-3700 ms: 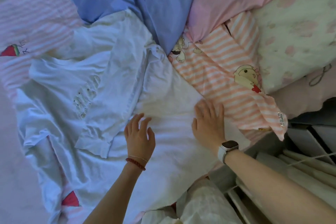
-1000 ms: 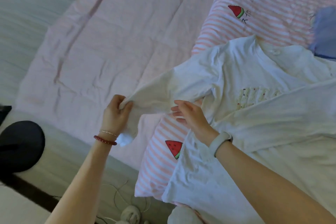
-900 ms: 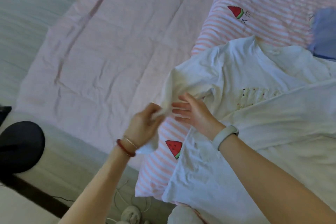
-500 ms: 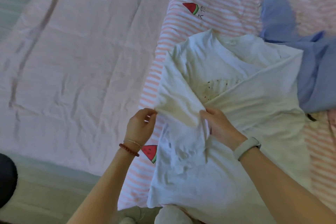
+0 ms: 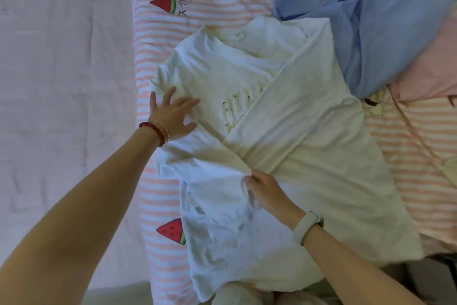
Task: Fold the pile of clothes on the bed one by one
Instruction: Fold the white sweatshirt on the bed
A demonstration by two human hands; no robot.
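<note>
One shirt (image 5: 284, 116) print half-covered

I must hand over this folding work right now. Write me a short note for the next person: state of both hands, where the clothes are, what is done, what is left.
Left hand: open, fingers spread flat on the white cotton T-shirt, near its left shoulder.
Right hand: pinches a fold of the T-shirt at its middle.
T-shirt lies on the pink striped watermelon-print blanket.
Done: right side folded diagonally across the chest; left side folded inward.
Left: finish folding this shirt, then the crumpled blue cloth garment and the pink striped clothes to the right.
</note>
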